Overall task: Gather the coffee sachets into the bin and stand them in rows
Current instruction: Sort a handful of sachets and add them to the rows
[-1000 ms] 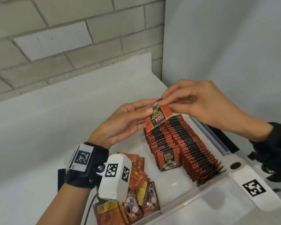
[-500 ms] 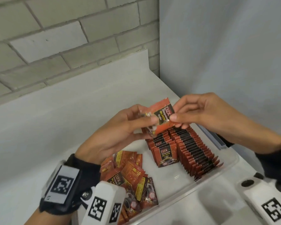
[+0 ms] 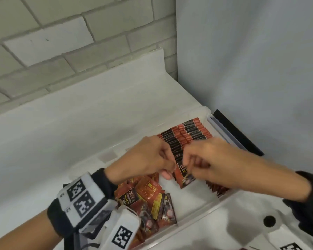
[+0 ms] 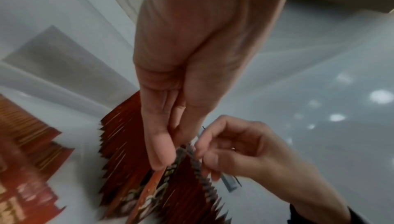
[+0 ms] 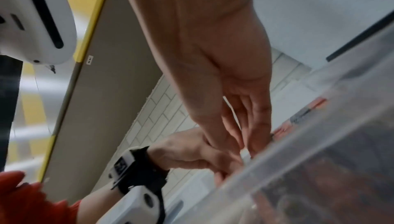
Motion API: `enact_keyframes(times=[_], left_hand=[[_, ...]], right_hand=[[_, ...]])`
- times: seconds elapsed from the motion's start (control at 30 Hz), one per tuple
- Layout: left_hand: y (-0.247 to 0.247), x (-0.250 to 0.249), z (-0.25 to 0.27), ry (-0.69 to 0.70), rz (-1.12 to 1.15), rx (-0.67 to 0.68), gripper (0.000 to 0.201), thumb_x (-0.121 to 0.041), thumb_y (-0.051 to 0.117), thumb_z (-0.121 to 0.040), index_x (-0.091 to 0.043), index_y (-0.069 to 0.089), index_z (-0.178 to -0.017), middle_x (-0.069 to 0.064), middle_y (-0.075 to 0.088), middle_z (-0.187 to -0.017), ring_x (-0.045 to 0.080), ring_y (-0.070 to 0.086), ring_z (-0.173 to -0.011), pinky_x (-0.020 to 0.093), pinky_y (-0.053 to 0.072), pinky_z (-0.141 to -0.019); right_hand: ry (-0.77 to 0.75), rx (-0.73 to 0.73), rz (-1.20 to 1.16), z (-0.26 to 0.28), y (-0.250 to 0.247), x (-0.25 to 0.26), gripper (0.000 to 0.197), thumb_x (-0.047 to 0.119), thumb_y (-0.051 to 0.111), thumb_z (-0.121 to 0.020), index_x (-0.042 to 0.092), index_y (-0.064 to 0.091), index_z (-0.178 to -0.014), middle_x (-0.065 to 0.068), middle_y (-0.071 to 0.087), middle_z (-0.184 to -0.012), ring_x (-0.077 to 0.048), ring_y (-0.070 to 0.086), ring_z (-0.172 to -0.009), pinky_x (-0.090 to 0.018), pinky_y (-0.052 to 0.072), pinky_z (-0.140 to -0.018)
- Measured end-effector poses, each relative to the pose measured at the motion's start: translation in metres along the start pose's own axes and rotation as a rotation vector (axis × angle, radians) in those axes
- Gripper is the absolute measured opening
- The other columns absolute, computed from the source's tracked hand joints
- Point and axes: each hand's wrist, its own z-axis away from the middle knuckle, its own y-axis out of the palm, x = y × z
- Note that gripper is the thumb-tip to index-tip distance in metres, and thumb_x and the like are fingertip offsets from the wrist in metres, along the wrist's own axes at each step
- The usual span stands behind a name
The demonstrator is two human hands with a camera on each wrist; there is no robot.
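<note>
Left hand (image 3: 148,159) and right hand (image 3: 206,159) each pinching front sachet (image 3: 183,175), 2 standing rows (image 3: 188,134), clear bin (image 3: 197,213)

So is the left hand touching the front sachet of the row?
Touching: the left wrist view shows the left hand pinching the front sachet's top edge.

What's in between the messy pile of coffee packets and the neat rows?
In the head view, bare bin floor separates the loose pile from the standing rows.
</note>
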Motion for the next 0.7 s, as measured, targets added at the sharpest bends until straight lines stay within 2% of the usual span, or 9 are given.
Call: enact_keyframes(times=[0.1, 0.17, 0.23, 0.33, 0.4, 0.47, 0.57, 0.63, 0.7], left_hand=[[0.006, 0.003, 0.000, -0.018, -0.012, -0.005, 0.007, -0.007, 0.073, -0.082, -0.009, 0.066, -0.083, 0.008, 0.075, -0.078, 0.014, 0.073, -0.069, 0.030, 0.059, -0.073], [0.007, 0.000, 0.002, -0.010, -0.034, -0.004, 0.012, -0.010, 0.071, -0.084, -0.013, 0.061, -0.091, 0.007, 0.074, -0.078, 0.016, 0.073, -0.068, 0.032, 0.060, -0.072], [0.005, -0.001, 0.006, 0.065, -0.124, 0.007, 0.028, -0.014, 0.067, -0.088, -0.025, 0.055, -0.111, 0.003, 0.071, -0.081, 0.013, 0.071, -0.066, 0.031, 0.060, -0.070], [0.001, -0.003, 0.010, 0.157, -0.370, 0.056, 0.059, -0.018, 0.054, -0.096, -0.050, 0.033, -0.140, -0.012, 0.061, -0.076, -0.003, 0.059, -0.058, 0.009, 0.046, -0.059], [0.001, -0.001, 0.011, 0.119, -0.503, 0.077, 0.066, -0.018, 0.046, -0.098, -0.057, 0.018, -0.144, -0.011, 0.058, -0.074, 0.002, 0.050, -0.052, 0.010, 0.037, -0.052], [-0.001, 0.003, 0.012, 0.092, -0.548, 0.098, 0.068, -0.018, 0.043, -0.099, -0.060, 0.012, -0.142, -0.005, 0.058, -0.070, 0.008, 0.047, -0.051, 0.017, 0.040, -0.053], [-0.006, 0.007, 0.016, 0.092, -0.433, 0.117, 0.065, -0.017, 0.046, -0.098, -0.058, 0.022, -0.142, -0.001, 0.067, -0.078, 0.014, 0.064, -0.063, 0.027, 0.055, -0.071], [-0.013, 0.011, 0.017, 0.045, -0.240, 0.022, 0.044, -0.014, 0.048, -0.096, -0.045, 0.043, -0.128, 0.000, 0.069, -0.080, 0.009, 0.069, -0.067, 0.032, 0.056, -0.079], [-0.017, 0.018, 0.017, -0.070, -0.076, -0.064, 0.029, -0.009, 0.048, -0.096, -0.028, 0.051, -0.119, -0.001, 0.071, -0.087, 0.008, 0.070, -0.077, 0.035, 0.056, -0.086]], right_hand=[[0.037, 0.255, 0.103, 0.004, 0.023, 0.005, 0.015, 0.026, 0.051, -0.096, 0.017, 0.063, -0.097, 0.004, 0.065, -0.090, -0.009, 0.063, -0.077, -0.030, 0.055, -0.075], [0.127, 0.342, 0.144, 0.002, 0.032, 0.006, 0.023, 0.031, 0.043, -0.100, 0.016, 0.056, -0.112, -0.002, 0.063, -0.100, -0.016, 0.062, -0.080, -0.035, 0.055, -0.075], [0.175, 0.387, 0.165, -0.001, 0.033, 0.006, 0.034, 0.035, 0.039, -0.101, 0.017, 0.046, -0.129, -0.004, 0.058, -0.116, -0.019, 0.060, -0.091, -0.035, 0.053, -0.081], [0.172, 0.418, 0.195, -0.003, 0.033, 0.007, 0.041, 0.038, 0.038, -0.102, 0.015, 0.040, -0.135, -0.003, 0.049, -0.129, -0.021, 0.055, -0.109, -0.034, 0.048, -0.093], [0.166, 0.423, 0.213, -0.004, 0.034, 0.008, 0.044, 0.037, 0.037, -0.102, 0.014, 0.035, -0.139, -0.003, 0.043, -0.136, -0.020, 0.049, -0.118, -0.030, 0.043, -0.098], [0.157, 0.411, 0.243, -0.004, 0.035, 0.009, 0.049, 0.038, 0.036, -0.103, 0.012, 0.030, -0.144, -0.004, 0.038, -0.142, -0.018, 0.042, -0.126, -0.028, 0.036, -0.102], [0.159, 0.381, 0.233, -0.005, 0.035, 0.010, 0.052, 0.038, 0.036, -0.103, 0.013, 0.025, -0.146, -0.003, 0.035, -0.145, -0.017, 0.038, -0.129, -0.025, 0.032, -0.103], [0.161, 0.368, 0.225, -0.004, 0.035, 0.011, 0.052, 0.038, 0.037, -0.103, 0.013, 0.024, -0.147, -0.003, 0.036, -0.145, -0.017, 0.039, -0.129, -0.025, 0.032, -0.103], [0.170, 0.364, 0.230, -0.004, 0.036, 0.010, 0.053, 0.038, 0.037, -0.103, 0.013, 0.024, -0.147, -0.003, 0.035, -0.145, -0.018, 0.039, -0.130, -0.027, 0.033, -0.104]])
